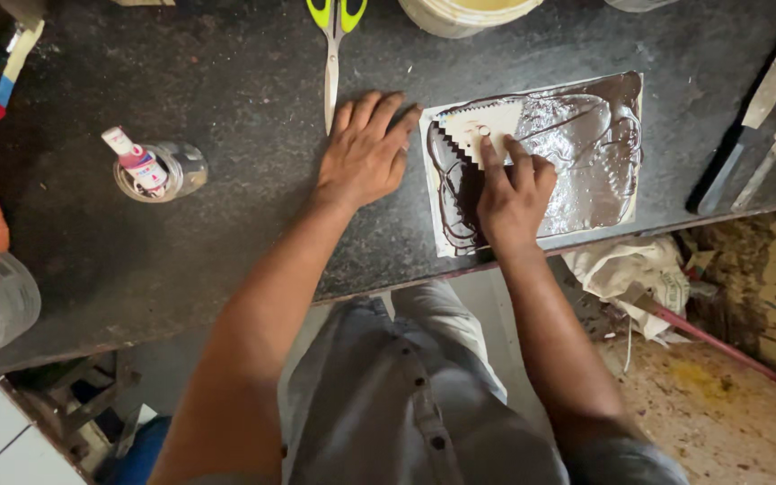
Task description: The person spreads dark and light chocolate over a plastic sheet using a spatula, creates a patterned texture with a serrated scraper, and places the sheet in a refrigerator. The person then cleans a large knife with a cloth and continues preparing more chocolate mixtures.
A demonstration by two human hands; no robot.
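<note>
A white rectangular sheet (442,235) lies on the dark stone counter (226,224), most of it covered in glossy dark brown paste (586,144). My right hand (512,193) presses a pale toothed scraper (482,130) onto the paste at the sheet's upper left, fingers on top of it. Wavy comb lines run down the left part of the paste. My left hand (365,148) lies flat on the counter, fingertips touching the sheet's left edge.
Scissors with green handles (334,45) lie just above my left hand. A pale bucket (464,13) stands at the back. A glass jar holding a small bottle (150,171) sits to the left. Long knives (765,117) rest at the right. Crumpled cloth (630,269) lies below the counter edge.
</note>
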